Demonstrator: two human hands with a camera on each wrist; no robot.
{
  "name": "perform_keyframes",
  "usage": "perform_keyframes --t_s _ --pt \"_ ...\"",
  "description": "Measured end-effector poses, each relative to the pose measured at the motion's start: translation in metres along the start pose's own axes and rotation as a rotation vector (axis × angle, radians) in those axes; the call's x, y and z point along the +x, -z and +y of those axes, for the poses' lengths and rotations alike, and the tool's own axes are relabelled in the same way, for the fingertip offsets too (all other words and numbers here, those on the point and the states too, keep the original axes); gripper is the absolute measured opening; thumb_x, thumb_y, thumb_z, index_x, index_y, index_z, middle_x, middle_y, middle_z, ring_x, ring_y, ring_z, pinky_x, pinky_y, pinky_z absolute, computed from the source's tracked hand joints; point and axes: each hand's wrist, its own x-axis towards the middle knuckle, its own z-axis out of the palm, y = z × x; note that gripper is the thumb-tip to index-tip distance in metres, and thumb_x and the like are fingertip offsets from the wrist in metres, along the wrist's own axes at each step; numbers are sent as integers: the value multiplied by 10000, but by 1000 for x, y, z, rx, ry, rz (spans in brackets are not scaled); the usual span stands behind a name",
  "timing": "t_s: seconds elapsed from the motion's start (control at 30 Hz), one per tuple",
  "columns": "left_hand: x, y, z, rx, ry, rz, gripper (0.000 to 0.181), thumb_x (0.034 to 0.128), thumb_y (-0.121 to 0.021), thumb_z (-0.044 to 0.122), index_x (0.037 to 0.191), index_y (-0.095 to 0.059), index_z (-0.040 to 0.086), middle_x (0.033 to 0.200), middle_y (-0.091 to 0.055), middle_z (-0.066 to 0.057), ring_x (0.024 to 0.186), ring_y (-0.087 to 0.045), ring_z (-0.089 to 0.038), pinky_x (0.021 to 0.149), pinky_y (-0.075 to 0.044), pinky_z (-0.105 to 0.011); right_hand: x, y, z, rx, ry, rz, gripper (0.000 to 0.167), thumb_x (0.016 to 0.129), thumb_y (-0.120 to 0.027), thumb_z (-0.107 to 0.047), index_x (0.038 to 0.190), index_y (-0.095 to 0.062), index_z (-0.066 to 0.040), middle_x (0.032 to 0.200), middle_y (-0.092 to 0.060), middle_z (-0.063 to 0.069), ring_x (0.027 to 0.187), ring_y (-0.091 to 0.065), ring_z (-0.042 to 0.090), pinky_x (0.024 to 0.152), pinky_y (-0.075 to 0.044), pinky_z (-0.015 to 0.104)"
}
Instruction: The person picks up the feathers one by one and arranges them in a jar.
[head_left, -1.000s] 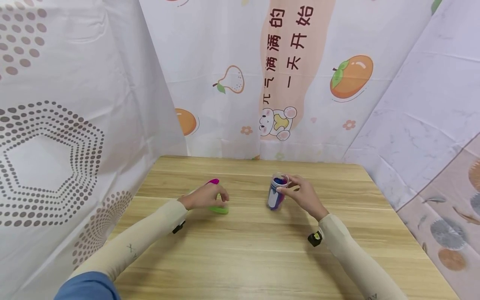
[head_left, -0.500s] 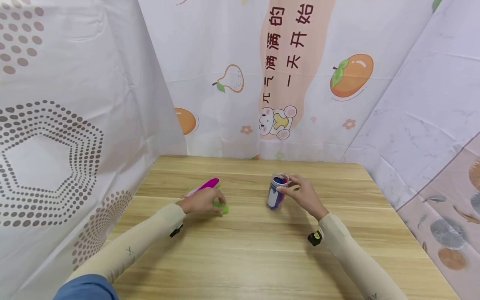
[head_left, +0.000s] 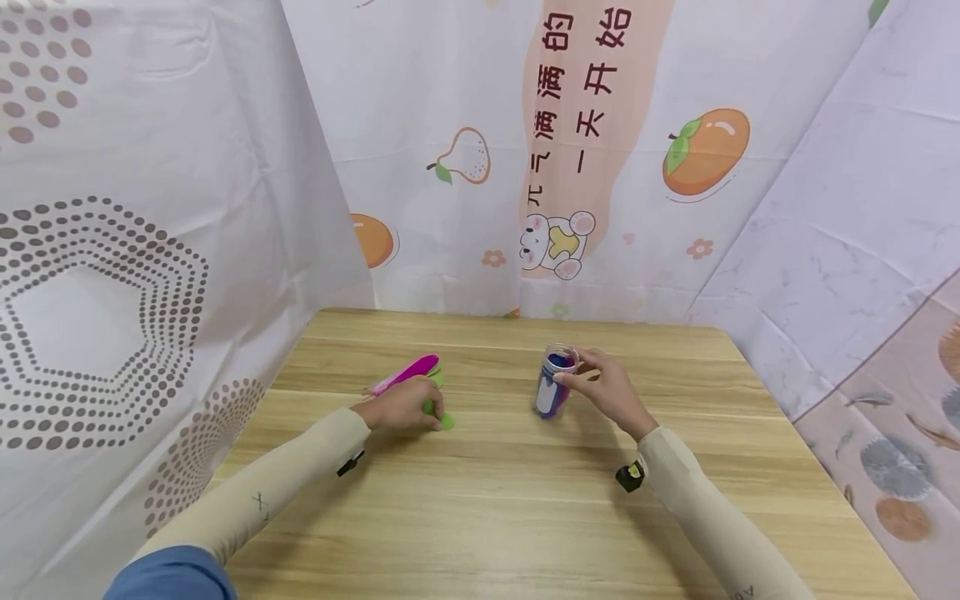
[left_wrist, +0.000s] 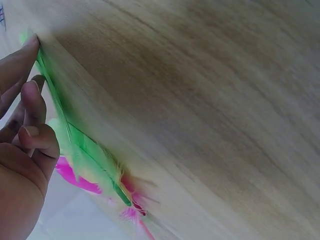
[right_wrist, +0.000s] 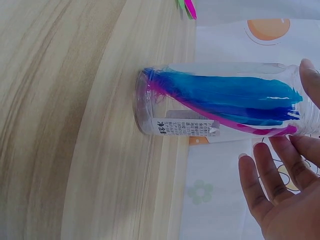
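Note:
A green feather (left_wrist: 92, 155) lies at the left of the table. At its right end are the curled fingers of my left hand (head_left: 405, 404), with thumb tip and fingertip pinching the feather; the hand hides part of it in the head view. Just behind lies a magenta feather (head_left: 412, 371), beside more green. My right hand (head_left: 607, 392) holds a clear jar (right_wrist: 182, 100) near its lidless rim, thumb on one side and fingers on the other. The jar stands upright on the table. Inside it are blue feathers (right_wrist: 235, 95) and a magenta feather (right_wrist: 210, 114).
The wooden table (head_left: 487, 492) runs back to a printed curtain (head_left: 465, 233). More patterned cloth (head_left: 247, 208) hangs at the left side, and pale cloth hangs at the right. A white printed label (right_wrist: 187, 127) is stuck on the jar.
My left hand has drawn slightly back and lowered onto the green feather, its fingers curling more. The magenta feather now shows more behind it. My right hand and the jar stay put.

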Motion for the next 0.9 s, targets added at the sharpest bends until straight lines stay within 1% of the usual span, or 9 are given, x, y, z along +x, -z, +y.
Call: perform_keyframes --t_s 0.13,0.17,0.27,0.5,0.57,0.63,0.73,0.8,0.9 --pt "0 0 2 -49 19 -10 139 846 -864 151 859 -726 163 831 -671 138 825 -620 -56 799 -537 -272 -1 -1 2 11 3 4 602 902 -781 -479 1385 -653 -145 1194 -653 36 1068 -633 239 916 -540 484" --pt "-1 0 2 -56 30 -16 134 853 -858 149 872 -726 164 834 -668 141 824 -617 -47 795 -536 -264 -1 -1 2 13 3 4 604 899 -783 -481 1384 -654 -145 1192 -655 37 1066 -634 239 914 -541 484" --pt "-1 0 3 -66 33 -28 122 864 -847 135 884 -728 152 829 -663 138 802 -609 -33 771 -536 -253 -1 -2 3 17 3 4 608 897 -783 -484 1386 -653 -146 1194 -657 37 1068 -636 240 912 -541 484" --pt "1 1 3 -42 2 -37 148 864 -843 130 789 -726 179 773 -672 149 779 -599 -22 764 -534 -249 -2 -2 1 22 10 9 594 904 -783 -465 1386 -653 -144 1187 -657 44 1069 -635 247 914 -541 488" --pt "1 1 1 -36 -6 -37 165 871 -836 129 776 -714 187 772 -667 155 787 -595 -20 774 -533 -256 -1 -2 1 19 10 8 594 904 -784 -462 1387 -652 -141 1190 -657 45 1069 -636 246 914 -543 484" --pt "1 1 0 -32 0 -36 171 889 -820 133 789 -696 196 786 -655 161 807 -595 -18 789 -533 -258 -1 -2 1 11 8 7 598 905 -783 -465 1390 -650 -142 1200 -657 44 1071 -637 243 914 -545 477" --pt "1 2 -1 -46 34 -25 159 922 -789 145 833 -669 198 821 -645 154 828 -604 -26 790 -538 -264 -1 -2 0 4 7 6 601 907 -781 -466 1394 -647 -141 1212 -656 46 1075 -637 244 917 -546 473" --pt "1 4 -1 -48 53 -5 130 937 -775 149 875 -669 190 849 -655 140 822 -616 -37 773 -543 -269 -1 -1 0 2 6 6 601 906 -780 -468 1393 -647 -142 1212 -655 46 1078 -636 245 918 -546 475" --pt "3 7 -3 -31 55 34 70 939 -773 143 951 -709 169 908 -690 117 814 -632 -43 755 -543 -269 -1 0 0 4 4 5 599 905 -780 -473 1389 -650 -144 1203 -654 47 1080 -634 251 920 -543 482"
